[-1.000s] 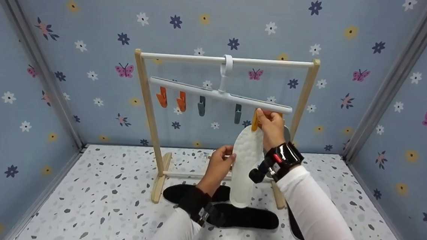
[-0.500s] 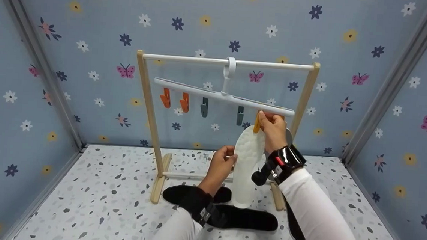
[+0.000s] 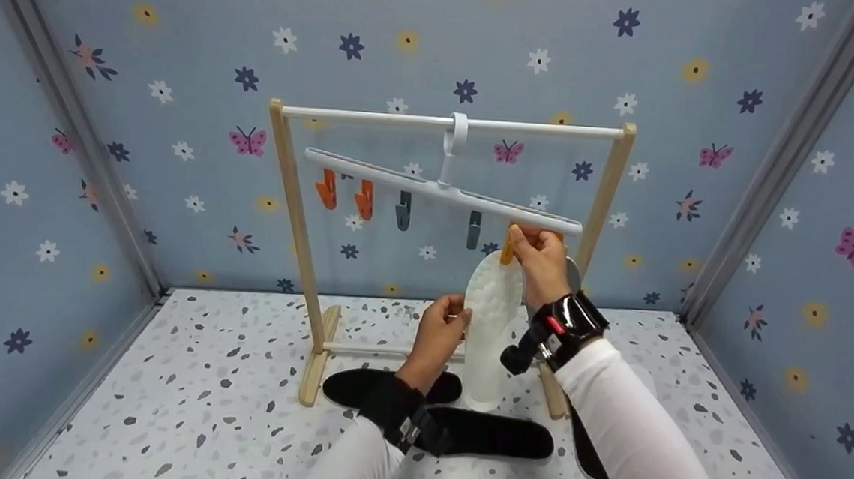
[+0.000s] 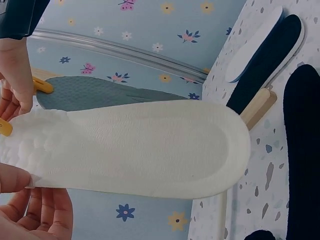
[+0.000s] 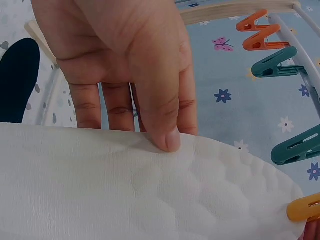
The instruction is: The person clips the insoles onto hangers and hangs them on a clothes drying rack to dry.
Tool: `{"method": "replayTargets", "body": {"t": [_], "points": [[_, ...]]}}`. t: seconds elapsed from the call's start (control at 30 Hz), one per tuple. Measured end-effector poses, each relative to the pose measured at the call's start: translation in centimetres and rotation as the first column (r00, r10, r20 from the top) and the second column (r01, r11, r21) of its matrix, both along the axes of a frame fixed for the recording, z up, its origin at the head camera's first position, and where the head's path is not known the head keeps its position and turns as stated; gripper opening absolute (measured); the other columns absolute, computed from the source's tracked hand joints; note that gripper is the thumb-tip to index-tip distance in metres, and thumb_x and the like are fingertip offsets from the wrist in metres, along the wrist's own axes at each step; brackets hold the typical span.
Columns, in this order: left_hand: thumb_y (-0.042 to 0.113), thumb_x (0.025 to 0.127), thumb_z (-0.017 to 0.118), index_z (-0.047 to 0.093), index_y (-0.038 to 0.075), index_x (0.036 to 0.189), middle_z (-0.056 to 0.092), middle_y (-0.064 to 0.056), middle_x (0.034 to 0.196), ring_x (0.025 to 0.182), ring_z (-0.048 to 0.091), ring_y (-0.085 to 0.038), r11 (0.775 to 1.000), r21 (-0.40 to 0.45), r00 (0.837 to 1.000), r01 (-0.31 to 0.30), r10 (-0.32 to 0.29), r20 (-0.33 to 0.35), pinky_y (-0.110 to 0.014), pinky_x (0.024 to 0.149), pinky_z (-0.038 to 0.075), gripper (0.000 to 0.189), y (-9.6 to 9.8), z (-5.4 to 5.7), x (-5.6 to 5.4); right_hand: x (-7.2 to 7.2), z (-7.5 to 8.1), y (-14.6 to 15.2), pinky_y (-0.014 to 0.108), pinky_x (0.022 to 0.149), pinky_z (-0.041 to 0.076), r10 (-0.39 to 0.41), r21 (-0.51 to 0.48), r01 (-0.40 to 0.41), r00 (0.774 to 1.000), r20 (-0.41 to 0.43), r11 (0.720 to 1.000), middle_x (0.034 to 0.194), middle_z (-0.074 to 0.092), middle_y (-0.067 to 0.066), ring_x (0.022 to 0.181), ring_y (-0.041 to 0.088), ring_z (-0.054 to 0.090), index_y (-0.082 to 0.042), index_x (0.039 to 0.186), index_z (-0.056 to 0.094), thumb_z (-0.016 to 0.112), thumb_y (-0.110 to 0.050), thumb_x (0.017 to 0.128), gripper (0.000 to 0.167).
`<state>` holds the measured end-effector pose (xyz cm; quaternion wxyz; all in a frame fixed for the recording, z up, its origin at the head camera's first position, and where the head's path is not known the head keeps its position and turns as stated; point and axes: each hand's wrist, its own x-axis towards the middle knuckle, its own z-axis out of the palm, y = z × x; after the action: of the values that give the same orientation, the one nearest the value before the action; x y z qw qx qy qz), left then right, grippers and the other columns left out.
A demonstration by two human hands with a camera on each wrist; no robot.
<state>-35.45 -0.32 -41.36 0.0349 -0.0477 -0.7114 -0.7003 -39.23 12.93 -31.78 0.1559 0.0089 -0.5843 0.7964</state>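
A white insole (image 3: 486, 341) hangs upright, its dimpled top end at a yellow clothespin (image 3: 507, 249) under the white hanger (image 3: 401, 180). My right hand (image 3: 543, 266) pinches this clothespin, thumb in front. Lower down, my left hand (image 3: 439, 334) pinches the insole's left edge between thumb and fingers; the right wrist view shows that thumb pressed on the white face. Behind the white insole, a grey insole (image 4: 95, 92) hangs from another yellow clothespin (image 4: 43, 85), mostly hidden by my right hand in the head view. The hanger slants down to the right.
Orange clothespins (image 3: 363, 200) and green clothespins (image 3: 474, 231) hang along the hanger. A wooden rack with a white rod (image 3: 368, 117) carries it. Black insoles (image 3: 492, 433) lie on the speckled floor (image 3: 197, 404); flowered walls (image 3: 173, 214) stand around.
The hanger's right end has dipped slightly and its left end has risen, with my right hand a little lower. Both hands keep their hold on the clothespin and white insole.
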Motion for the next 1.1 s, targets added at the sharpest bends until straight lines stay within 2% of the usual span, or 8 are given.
{"method": "replayTargets", "body": {"t": [0.23,0.37,0.47,0.63,0.67,0.7,0.93,1.1], "points": [[0.011,0.095,0.056,0.059,0.001,0.113,0.061,-0.01,0.101,0.085,0.058,-0.016,1.0,0.009,1.0,-0.008,0.008,-0.018,-0.036,0.079,0.05,0.021,-0.5,-0.6,-0.1,-0.1,-0.3,0.2,0.021,0.074,0.045,0.01,0.047,-0.012,0.999,0.037,0.999,0.082,0.052,0.001,0.077,0.009,0.051,0.002,0.095,0.052,0.058,-0.008,0.093,0.012],[0.009,0.094,0.056,0.059,-0.001,0.113,0.062,-0.012,0.101,0.087,0.059,-0.02,1.0,0.011,0.999,-0.009,0.009,-0.038,-0.038,0.08,0.05,0.022,-0.8,-0.8,-0.3,0.0,-0.3,0.3,0.021,0.075,0.045,0.023,0.049,-0.025,0.999,0.029,0.999,0.083,0.053,0.0,0.078,0.009,0.052,0.002,0.097,0.052,0.057,-0.008,0.093,0.012],[0.006,0.094,0.055,0.058,-0.005,0.114,0.061,-0.017,0.104,0.091,0.059,-0.027,1.0,0.002,0.999,-0.001,0.001,-0.041,-0.043,0.083,0.049,0.023,-1.1,-0.2,0.3,0.2,-0.2,0.3,0.024,0.078,0.044,0.034,0.058,-0.035,0.999,0.027,0.998,0.085,0.054,0.0,0.081,0.009,0.052,0.003,0.099,0.051,0.057,-0.008,0.094,0.013],[0.006,0.093,0.055,0.059,-0.005,0.111,0.061,-0.019,0.105,0.083,0.059,-0.018,0.999,-0.01,0.999,-0.031,0.031,-0.044,-0.033,0.076,0.05,0.021,-1.6,-0.9,0.1,0.2,-0.1,0.2,0.023,0.077,0.043,0.038,0.057,-0.039,0.999,0.019,0.998,0.082,0.053,0.0,0.078,0.009,0.051,0.004,0.099,0.052,0.057,-0.006,0.093,0.012],[0.007,0.093,0.055,0.06,-0.004,0.11,0.061,-0.018,0.104,0.081,0.058,-0.014,0.999,-0.009,0.998,-0.039,0.038,-0.045,-0.03,0.074,0.05,0.02,-1.7,-1.4,-0.2,0.2,-0.1,0.2,0.022,0.076,0.043,0.038,0.054,-0.039,0.999,0.016,0.998,0.081,0.053,-0.001,0.077,0.008,0.051,0.004,0.098,0.052,0.057,-0.006,0.093,0.012],[0.007,0.093,0.056,0.06,-0.003,0.109,0.062,-0.017,0.103,0.081,0.058,-0.014,0.999,-0.002,0.998,-0.045,0.045,-0.042,-0.028,0.073,0.049,0.02,-1.7,-1.9,-0.6,0.2,-0.2,0.2,0.021,0.074,0.043,0.037,0.052,-0.037,0.999,0.013,0.998,0.08,0.054,-0.001,0.076,0.008,0.051,0.004,0.098,0.052,0.057,-0.006,0.093,0.012],[0.01,0.093,0.056,0.059,-0.001,0.11,0.062,-0.015,0.103,0.088,0.061,-0.021,0.998,0.003,0.998,-0.057,0.057,-0.02,-0.03,0.074,0.05,0.02,-2.7,-2.5,-0.4,0.1,-0.2,0.1,0.02,0.074,0.043,0.03,0.052,-0.031,0.999,0.028,0.998,0.082,0.054,-0.001,0.079,0.009,0.051,0.003,0.098,0.053,0.058,-0.006,0.092,0.012],[0.009,0.093,0.056,0.059,0.0,0.11,0.062,-0.015,0.103,0.086,0.06,-0.019,0.997,0.016,0.997,-0.074,0.074,-0.002,-0.029,0.073,0.05,0.019,-3.3,-3.0,-0.2,0.0,-0.2,0.1,0.021,0.077,0.043,0.024,0.061,-0.026,0.999,0.039,0.998,0.086,0.054,0.001,0.082,0.01,0.051,0.003,0.102,0.053,0.058,-0.007,0.093,0.014]]}}
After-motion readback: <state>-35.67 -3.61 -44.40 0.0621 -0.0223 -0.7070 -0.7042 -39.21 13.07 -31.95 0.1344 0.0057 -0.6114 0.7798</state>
